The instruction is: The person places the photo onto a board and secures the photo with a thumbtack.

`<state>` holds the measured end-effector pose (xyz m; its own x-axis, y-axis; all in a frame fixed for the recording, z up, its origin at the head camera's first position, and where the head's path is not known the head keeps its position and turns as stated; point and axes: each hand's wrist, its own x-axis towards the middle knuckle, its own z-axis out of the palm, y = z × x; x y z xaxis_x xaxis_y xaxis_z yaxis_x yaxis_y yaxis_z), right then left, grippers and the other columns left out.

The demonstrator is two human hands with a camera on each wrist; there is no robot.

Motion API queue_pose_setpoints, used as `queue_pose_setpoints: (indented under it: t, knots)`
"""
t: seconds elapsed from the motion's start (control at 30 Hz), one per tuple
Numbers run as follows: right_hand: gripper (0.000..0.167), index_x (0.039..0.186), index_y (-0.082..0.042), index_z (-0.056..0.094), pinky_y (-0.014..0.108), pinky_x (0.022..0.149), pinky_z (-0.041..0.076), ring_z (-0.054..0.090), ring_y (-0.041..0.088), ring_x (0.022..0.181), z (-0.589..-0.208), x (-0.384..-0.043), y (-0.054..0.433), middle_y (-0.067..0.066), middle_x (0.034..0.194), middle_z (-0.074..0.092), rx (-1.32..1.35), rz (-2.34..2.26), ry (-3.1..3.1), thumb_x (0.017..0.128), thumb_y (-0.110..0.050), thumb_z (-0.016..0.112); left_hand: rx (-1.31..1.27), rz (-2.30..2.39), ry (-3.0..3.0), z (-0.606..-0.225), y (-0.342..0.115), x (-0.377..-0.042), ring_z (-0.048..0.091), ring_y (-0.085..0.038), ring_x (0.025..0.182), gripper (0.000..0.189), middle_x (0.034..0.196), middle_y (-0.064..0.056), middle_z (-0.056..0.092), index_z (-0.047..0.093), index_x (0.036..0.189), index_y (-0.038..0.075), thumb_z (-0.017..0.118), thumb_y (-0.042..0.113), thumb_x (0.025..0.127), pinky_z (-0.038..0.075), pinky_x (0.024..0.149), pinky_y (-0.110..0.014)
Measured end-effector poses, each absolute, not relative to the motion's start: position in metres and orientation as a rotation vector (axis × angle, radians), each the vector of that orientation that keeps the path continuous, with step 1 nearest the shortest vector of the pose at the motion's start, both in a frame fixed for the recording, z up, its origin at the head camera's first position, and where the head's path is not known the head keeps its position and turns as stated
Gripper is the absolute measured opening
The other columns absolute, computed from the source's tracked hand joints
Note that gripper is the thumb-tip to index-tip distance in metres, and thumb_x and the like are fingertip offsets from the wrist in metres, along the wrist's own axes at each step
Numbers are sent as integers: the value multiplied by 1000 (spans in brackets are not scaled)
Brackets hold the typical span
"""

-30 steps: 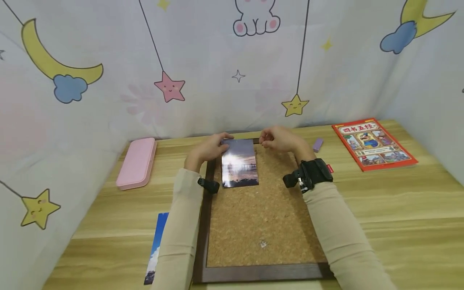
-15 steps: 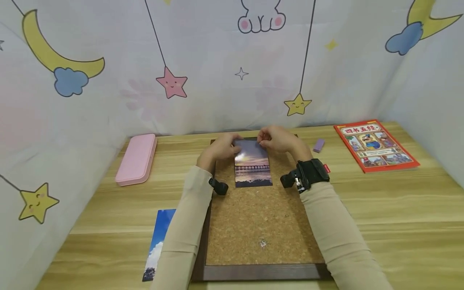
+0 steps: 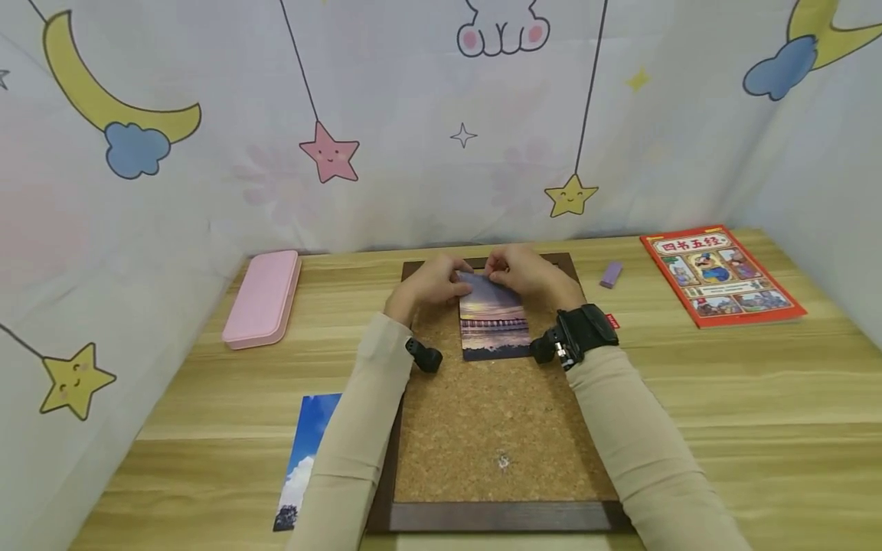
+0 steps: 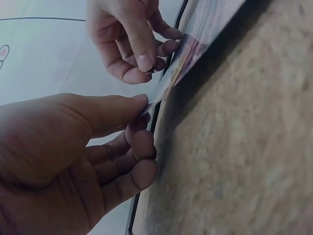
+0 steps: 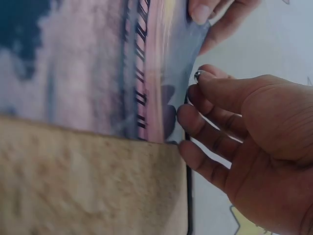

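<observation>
A sunset photo (image 3: 493,325) of a pier lies over the upper part of the brown-framed cork board (image 3: 475,428). My left hand (image 3: 432,282) pinches the photo's top left edge between thumb and forefinger; in the left wrist view the photo (image 4: 188,54) tilts off the cork. My right hand (image 3: 527,272) is at the photo's top edge, pinching a small shiny thumbtack (image 5: 197,75) between thumb and forefinger. Its other fingertips (image 5: 188,115) are right at the edge of the photo. Lower on the board sits a small cluster of clear pins (image 3: 503,461).
A second photo (image 3: 306,451), of blue sky and cloud, lies left of the board, partly under the left sleeve. The pink case (image 3: 262,298) is at the back left. A purple eraser-like block (image 3: 611,274) and a red book (image 3: 720,275) lie to the right.
My left hand has slid the photo to the right, toward the middle of the board's top. The right hand has moved slightly left and now meets the photo's top edge.
</observation>
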<state>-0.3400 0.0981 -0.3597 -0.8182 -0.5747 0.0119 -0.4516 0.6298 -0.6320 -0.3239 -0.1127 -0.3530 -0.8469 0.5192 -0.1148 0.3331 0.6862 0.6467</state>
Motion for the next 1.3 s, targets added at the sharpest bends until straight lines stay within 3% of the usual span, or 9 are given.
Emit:
queue_pose_setpoints:
  t: [0.23,0.4,0.6,0.8,1.13,1.3]
  knots:
    - [12,106,0,66,37,78,48,60,25,89,-359,-339,94,14,102,66,-734,-934,2680,102,-4,55,569,898,2648,-350,-107,-323,61,-18,70,38,95,-11,68,57,136,1,61,15,101,48,66,-29]
    - [13,107,0,67,37,80,49,60,25,88,-356,-339,92,15,104,66,-720,-906,2675,102,-6,56,553,880,2653,-348,-107,-323,61,-19,69,38,83,-11,66,57,137,2,60,16,102,47,68,-30]
    - [14,105,2,69,37,79,48,59,24,86,-357,-340,91,15,101,66,-756,-872,2677,102,-4,57,542,855,2683,-346,-107,-322,55,-17,72,36,92,-10,65,59,135,4,61,17,101,44,70,-31]
    - [16,107,1,69,35,79,46,57,23,87,-359,-339,90,14,103,66,-745,-853,2647,103,-5,55,539,861,2671,-348,-108,-320,44,-15,59,36,68,-3,51,59,135,5,61,17,101,39,65,-30]
    - [14,106,-2,68,38,82,45,56,24,89,-364,-343,91,12,102,64,-755,-817,2648,103,-8,56,536,857,2670,-353,-109,-321,50,-17,71,35,94,-11,65,59,135,7,62,18,101,42,72,-32]
    - [11,106,-3,64,36,80,44,56,24,88,-367,-341,92,13,102,63,-709,-856,2634,104,-7,54,518,829,2681,-356,-110,-321,49,-17,71,35,95,-9,63,60,134,9,63,20,101,41,71,-32]
